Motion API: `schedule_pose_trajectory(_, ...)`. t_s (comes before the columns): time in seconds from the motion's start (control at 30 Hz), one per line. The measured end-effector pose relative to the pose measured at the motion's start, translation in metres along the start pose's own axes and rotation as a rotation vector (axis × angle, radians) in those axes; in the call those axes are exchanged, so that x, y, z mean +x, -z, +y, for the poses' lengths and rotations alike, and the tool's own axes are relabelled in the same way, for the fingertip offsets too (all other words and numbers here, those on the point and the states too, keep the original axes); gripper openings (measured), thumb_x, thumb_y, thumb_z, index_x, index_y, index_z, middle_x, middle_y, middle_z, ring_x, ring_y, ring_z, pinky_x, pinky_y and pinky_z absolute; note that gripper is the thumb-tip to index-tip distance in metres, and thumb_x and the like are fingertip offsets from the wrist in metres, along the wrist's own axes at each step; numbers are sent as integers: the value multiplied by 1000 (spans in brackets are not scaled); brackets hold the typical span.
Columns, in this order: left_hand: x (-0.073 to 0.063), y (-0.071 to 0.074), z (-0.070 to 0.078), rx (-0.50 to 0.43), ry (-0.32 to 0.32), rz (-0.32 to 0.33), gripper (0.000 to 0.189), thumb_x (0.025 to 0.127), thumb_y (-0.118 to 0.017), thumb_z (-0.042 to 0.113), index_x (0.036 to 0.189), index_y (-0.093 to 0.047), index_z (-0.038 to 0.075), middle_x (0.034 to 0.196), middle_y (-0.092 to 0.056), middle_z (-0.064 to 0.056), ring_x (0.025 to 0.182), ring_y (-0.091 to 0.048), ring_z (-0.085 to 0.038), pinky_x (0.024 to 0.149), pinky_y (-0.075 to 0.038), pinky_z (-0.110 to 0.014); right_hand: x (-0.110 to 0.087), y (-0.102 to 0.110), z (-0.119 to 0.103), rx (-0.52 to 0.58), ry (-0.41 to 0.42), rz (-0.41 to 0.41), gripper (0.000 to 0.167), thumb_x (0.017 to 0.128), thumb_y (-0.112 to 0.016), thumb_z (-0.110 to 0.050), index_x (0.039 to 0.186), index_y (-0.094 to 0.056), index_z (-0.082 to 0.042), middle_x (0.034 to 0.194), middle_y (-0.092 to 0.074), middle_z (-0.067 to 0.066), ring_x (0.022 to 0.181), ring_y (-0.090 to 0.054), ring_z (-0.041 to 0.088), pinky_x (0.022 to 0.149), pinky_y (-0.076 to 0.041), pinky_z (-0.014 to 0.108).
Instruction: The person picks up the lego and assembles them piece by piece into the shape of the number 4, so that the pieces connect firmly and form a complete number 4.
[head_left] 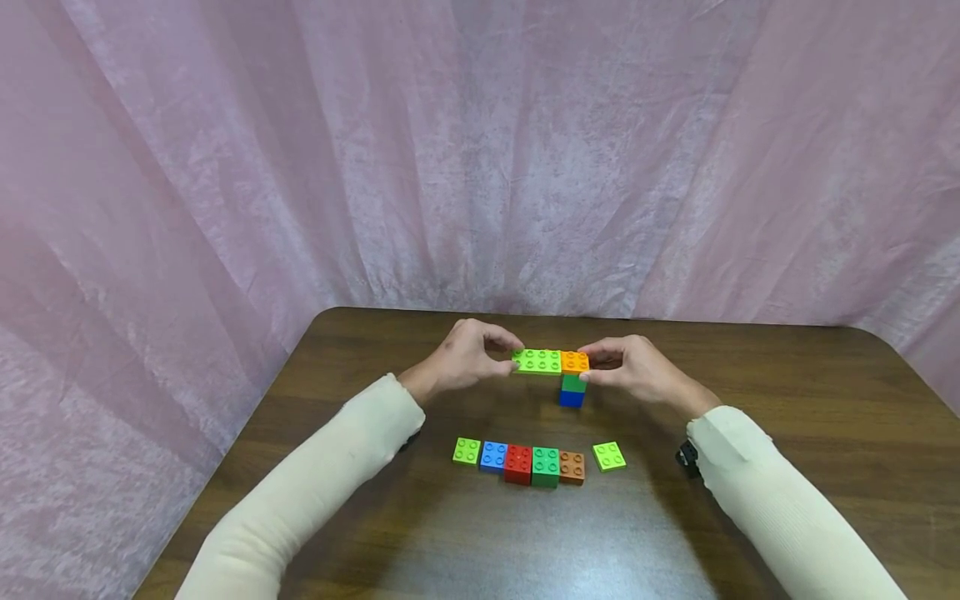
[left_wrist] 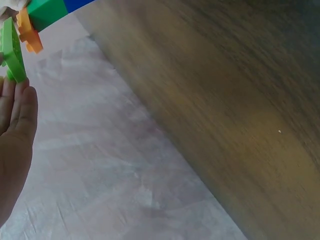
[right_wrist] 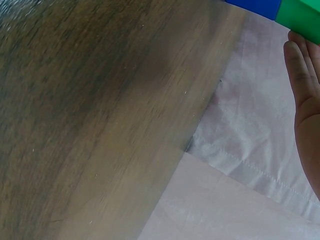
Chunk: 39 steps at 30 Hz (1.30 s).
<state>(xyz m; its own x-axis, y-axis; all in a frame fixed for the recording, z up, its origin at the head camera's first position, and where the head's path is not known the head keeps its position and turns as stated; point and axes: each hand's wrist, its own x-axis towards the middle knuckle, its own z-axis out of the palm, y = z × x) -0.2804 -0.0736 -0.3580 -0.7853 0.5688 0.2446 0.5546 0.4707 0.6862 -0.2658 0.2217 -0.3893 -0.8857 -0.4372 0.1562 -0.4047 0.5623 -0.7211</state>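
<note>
My left hand (head_left: 468, 357) pinches the left end of a lime green building-block plate (head_left: 537, 361) with two rows of studs. Right beside that plate, an orange plate (head_left: 575, 362) tops a small stack of a green brick (head_left: 573, 383) and a blue brick (head_left: 572, 399). My right hand (head_left: 636, 367) pinches this stack from its right side, near the orange and green pieces. In the left wrist view the lime plate (left_wrist: 12, 50) and the orange plate (left_wrist: 29, 31) stand tilted to each other; I cannot tell whether they touch.
Nearer on the wooden table (head_left: 787, 392) lies a row of lime (head_left: 467, 451), blue (head_left: 493, 456), red (head_left: 518, 463), green (head_left: 545, 467) and brown (head_left: 572, 467) pieces. A separate lime plate (head_left: 609, 456) lies to its right. Pink curtains (head_left: 480, 167) hang behind the table.
</note>
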Motion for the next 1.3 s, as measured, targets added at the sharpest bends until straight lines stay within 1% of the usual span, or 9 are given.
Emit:
schedule_pose_trajectory(0.07, 1, 0, -1, 0, 8, 1, 22, 82, -81, 8, 104, -78, 7, 99, -75, -3, 94, -68, -26, 83, -56, -39, 0, 0, 0, 1, -2, 1, 39, 88, -78, -13, 122, -68, 5, 105, -73, 12, 93, -68, 21, 77, -55, 23)
schedule_pose_trajectory(0.27, 5, -1, -3, 5, 44, 4, 23, 84, -81, 9, 106, -77, 8, 101, -74, -2, 95, -67, -24, 80, -54, -27, 0, -1, -1, 10, 6, 10, 38, 88, -78, -11, 120, -68, 5, 104, -73, 13, 92, -68, 22, 76, -55, 22)
schedule_pose_trajectory(0.47, 8, -2, -4, -35, 59, -16, 25, 85, -79, 7, 110, -76, 6, 105, -74, -6, 98, -69, -26, 81, -56, -27, 0, 0, -1, 5, -3, 6, 39, 88, -78, -12, 121, -68, 5, 105, -73, 13, 93, -68, 21, 76, -55, 22)
schedule_pose_trajectory(0.6, 10, -3, -4, -11, 43, -31, 25, 86, -78, 7, 111, -76, 6, 108, -73, -6, 97, -68, -26, 80, -55, -26, 0, 0, 0, 3, -6, 5, 39, 88, -78, -13, 121, -68, 5, 106, -73, 12, 93, -68, 21, 77, -55, 23)
schedule_pose_trajectory(0.67, 11, -3, -4, -11, 36, -44, 24, 87, -77, 6, 111, -76, 5, 109, -72, -7, 95, -69, -22, 79, -55, -25, 0, 0, 0, 3, -4, 5, 39, 88, -78, -13, 121, -68, 5, 106, -73, 12, 94, -68, 22, 77, -56, 23)
schedule_pose_trajectory(0.83, 13, -3, -3, -28, 18, -95, 23, 90, -73, 3, 113, -75, 2, 114, -68, -9, 92, -69, -14, 79, -56, -22, 1, 0, 0, -2, 6, 5, 38, 88, -78, -12, 120, -68, 5, 106, -73, 13, 94, -68, 23, 78, -56, 23)
schedule_pose_trajectory(0.93, 15, -3, -2, -18, 8, -126, 24, 91, -71, 3, 115, -74, 1, 114, -66, -9, 93, -68, -15, 81, -56, -21, 1, 0, -1, 1, 7, 4, 38, 88, -78, -12, 120, -68, 5, 105, -73, 13, 93, -69, 22, 78, -56, 23)
schedule_pose_trajectory(1.1, 17, -3, -1, 33, -24, -163, 24, 93, -68, 2, 116, -74, 2, 114, -63, -9, 94, -67, -16, 82, -55, -20, 1, 0, 0, 0, 11, 0, 38, 88, -78, -13, 121, -68, 5, 105, -73, 12, 93, -69, 22, 77, -56, 24)
schedule_pose_trajectory(1.3, 18, -1, 1, 138, -82, -248, 29, 96, -61, -1, 122, -72, 5, 116, -58, -7, 95, -64, -15, 81, -53, -19, 1, 1, 0, -9, 2, -3, 39, 88, -78, -14, 121, -68, 5, 106, -73, 12, 93, -68, 22, 79, -57, 26)
